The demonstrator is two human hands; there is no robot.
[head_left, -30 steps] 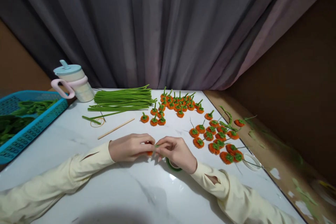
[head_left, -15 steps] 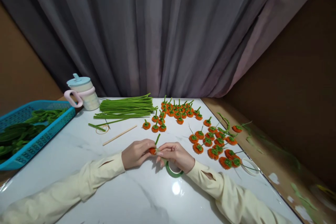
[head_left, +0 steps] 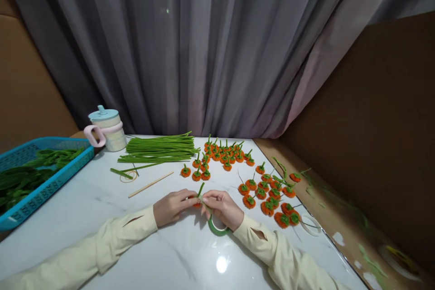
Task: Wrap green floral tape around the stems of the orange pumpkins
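Note:
My left hand (head_left: 171,207) pinches a small orange pumpkin-like piece (head_left: 197,203) with a green stem (head_left: 200,189) sticking up. My right hand (head_left: 222,208) meets it from the right, fingers closed on the same piece and on a strip of tape coming off a green tape roll (head_left: 217,228) that lies on the white marble table (head_left: 142,244) under that hand. Both arms wear cream sleeves.
Several finished orange pieces (head_left: 265,188) spread right of my hands. A bundle of green stems (head_left: 159,148), a wooden stick (head_left: 150,184), a lidded cup (head_left: 108,128), a blue basket of green leaves (head_left: 32,180) and a white tape roll (head_left: 310,225) are around. Grey curtain behind.
The view has tilted upward, so the table sits lower in frame. The piece's green stem now stands up between my hands. A tape strip now runs from the roll to my fingers.

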